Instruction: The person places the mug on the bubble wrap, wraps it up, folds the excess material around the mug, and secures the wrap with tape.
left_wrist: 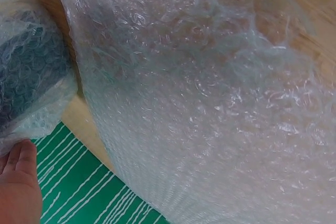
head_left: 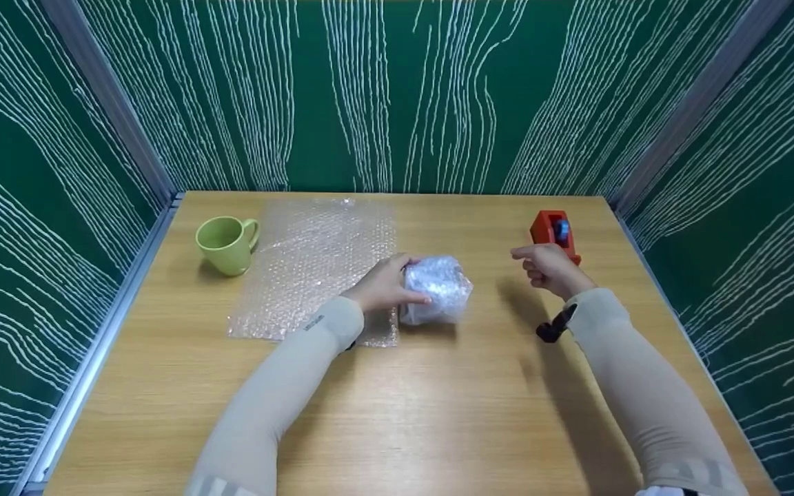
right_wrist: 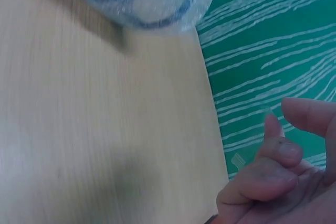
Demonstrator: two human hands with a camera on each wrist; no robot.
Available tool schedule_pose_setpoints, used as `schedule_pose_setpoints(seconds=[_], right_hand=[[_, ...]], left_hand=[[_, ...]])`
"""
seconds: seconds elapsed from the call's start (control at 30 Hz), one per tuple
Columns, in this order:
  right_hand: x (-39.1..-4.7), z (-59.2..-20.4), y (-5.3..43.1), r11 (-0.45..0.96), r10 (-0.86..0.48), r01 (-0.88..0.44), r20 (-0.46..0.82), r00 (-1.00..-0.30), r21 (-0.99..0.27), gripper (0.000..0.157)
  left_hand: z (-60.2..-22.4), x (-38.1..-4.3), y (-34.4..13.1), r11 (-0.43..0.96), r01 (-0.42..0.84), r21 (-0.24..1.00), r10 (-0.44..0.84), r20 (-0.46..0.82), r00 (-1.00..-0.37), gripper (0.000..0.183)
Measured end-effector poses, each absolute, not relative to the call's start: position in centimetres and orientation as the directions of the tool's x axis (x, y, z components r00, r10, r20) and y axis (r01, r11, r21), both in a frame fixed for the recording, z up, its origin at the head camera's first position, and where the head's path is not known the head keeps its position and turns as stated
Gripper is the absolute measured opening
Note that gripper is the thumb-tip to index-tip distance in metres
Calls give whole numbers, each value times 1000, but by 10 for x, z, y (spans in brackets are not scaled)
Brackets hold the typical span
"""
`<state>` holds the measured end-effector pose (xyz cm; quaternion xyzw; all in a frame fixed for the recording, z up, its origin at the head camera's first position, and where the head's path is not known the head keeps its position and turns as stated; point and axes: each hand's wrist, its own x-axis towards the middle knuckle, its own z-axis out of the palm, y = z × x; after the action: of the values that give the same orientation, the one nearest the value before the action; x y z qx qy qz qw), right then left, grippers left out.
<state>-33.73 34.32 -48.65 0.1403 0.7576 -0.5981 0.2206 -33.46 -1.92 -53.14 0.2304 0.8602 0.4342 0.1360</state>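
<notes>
My left hand (head_left: 384, 284) grips the left side of a bubble-wrapped bundle (head_left: 440, 289) at the middle of the table. Through its wrap shows a dark bluish thing with a round, blue-edged end, clearest in the right wrist view (right_wrist: 157, 1). To the right, my right hand (head_left: 548, 267) is raised in front of a red tape dispenser (head_left: 547, 227), index finger pointing left and the other fingers curled. A small piece of clear tape (right_wrist: 238, 160) shows at its fingers in the right wrist view. A flat sheet of bubble wrap (head_left: 321, 269) lies left of the bundle, partly under my left forearm.
A green mug (head_left: 226, 246) stands at the back left, its handle beside the bubble wrap sheet. Green walls (head_left: 562, 83) with white wavy lines enclose the wooden table (head_left: 397, 413) at the back and both sides. The tape dispenser is near the back right corner.
</notes>
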Motion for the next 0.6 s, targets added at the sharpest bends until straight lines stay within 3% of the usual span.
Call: schedule_pose_setpoints(seconds=[0.13, 0.33, 0.6], right_hand=[[-339, -481, 332, 239, -55, 468, -493, -868, -851, 15], [-342, -475, 315, 245, -81, 421, -451, -889, -873, 29], [-342, -470, 292, 245, -122, 394, -431, -894, -886, 12]], left_hand=[[-532, -336, -19, 519, 275, 810, 510, -35, -859, 92], [-532, -335, -19, 519, 297, 801, 520, -21, -854, 91], [-531, -334, -18, 522, 315, 793, 522, -5, -853, 91]])
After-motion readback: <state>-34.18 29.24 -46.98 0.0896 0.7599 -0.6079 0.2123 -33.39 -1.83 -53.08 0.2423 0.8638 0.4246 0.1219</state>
